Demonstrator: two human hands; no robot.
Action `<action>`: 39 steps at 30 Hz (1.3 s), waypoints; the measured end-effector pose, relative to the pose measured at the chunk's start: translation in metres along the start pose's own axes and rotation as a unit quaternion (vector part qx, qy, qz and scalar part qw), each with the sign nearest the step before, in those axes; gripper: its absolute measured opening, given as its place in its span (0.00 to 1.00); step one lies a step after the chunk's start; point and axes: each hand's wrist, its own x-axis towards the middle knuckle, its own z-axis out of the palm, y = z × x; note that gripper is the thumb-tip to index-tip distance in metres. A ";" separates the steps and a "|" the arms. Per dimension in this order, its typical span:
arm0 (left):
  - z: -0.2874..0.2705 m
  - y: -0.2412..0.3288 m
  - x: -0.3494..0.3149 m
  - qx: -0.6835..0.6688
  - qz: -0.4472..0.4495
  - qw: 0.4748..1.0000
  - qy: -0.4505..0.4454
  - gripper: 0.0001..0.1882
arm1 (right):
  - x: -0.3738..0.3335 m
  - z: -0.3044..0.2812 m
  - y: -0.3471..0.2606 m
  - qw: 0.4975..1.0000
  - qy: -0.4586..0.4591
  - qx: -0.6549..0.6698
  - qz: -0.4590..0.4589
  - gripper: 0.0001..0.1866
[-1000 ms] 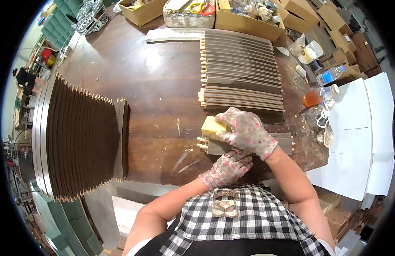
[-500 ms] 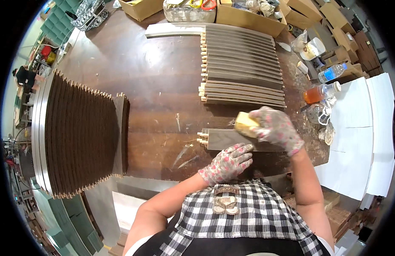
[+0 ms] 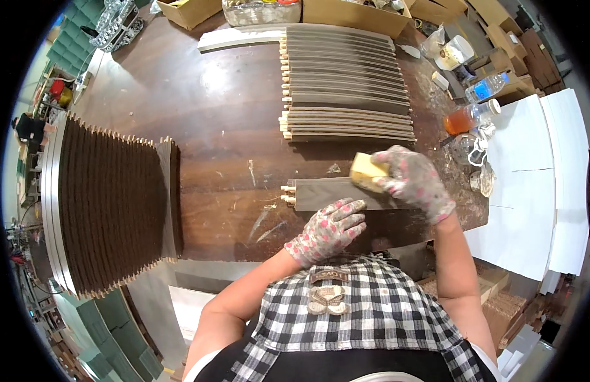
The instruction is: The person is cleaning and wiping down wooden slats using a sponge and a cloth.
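A short grey-brown wooden board (image 3: 326, 195) lies on the table in front of me, with pale dowel pegs (image 3: 288, 195) sticking out of its left end. My right hand (image 3: 414, 181), in a pink-dotted glove, grips a yellow sponge (image 3: 369, 171) at the far edge of the board, partly over its top face. My left hand (image 3: 330, 230), gloved the same way, rests against the board's near edge with fingers stretched out and nothing held. The board's right end is hidden beneath my right hand.
Beyond the board, a row of similar dowelled boards (image 3: 346, 83) lies side by side. A large stack of boards (image 3: 113, 204) stands at the left. Bottles, among them one with amber liquid (image 3: 463, 119), line the right edge beside white sheets (image 3: 514, 184). Cardboard boxes (image 3: 352, 18) sit at the back.
The sponge in my right hand has shifted a little to the right along the board. My left hand keeps its place at the near edge. The whole view has shifted slightly.
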 end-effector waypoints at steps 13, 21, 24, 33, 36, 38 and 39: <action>0.004 0.002 -0.002 0.002 -0.014 0.999 0.029 0.13 | -0.008 -0.025 -0.021 0.997 0.065 -0.043 0.000 0.21; 0.035 0.004 -0.014 -0.012 -0.055 0.996 0.066 0.10 | 0.038 0.023 -0.104 0.987 -0.036 0.051 -0.149 0.20; 0.038 0.004 -0.012 -0.128 -0.125 0.981 0.074 0.11 | 0.042 0.020 -0.109 0.988 -0.081 0.020 -0.128 0.19; 0.044 0.000 -0.014 -0.103 -0.090 0.985 0.109 0.12 | 0.054 0.016 -0.119 0.980 -0.123 -0.045 -0.148 0.18; 0.008 0.004 -0.003 0.005 -0.005 0.999 0.034 0.12 | 0.065 0.017 -0.105 0.995 -0.018 -0.067 -0.070 0.19; 0.010 0.003 -0.006 0.037 0.014 0.998 0.044 0.11 | 0.060 0.021 -0.106 0.994 -0.014 -0.055 -0.093 0.19; 0.013 0.003 -0.008 0.036 0.021 0.998 0.039 0.11 | 0.057 0.023 -0.107 0.992 -0.014 -0.043 -0.120 0.20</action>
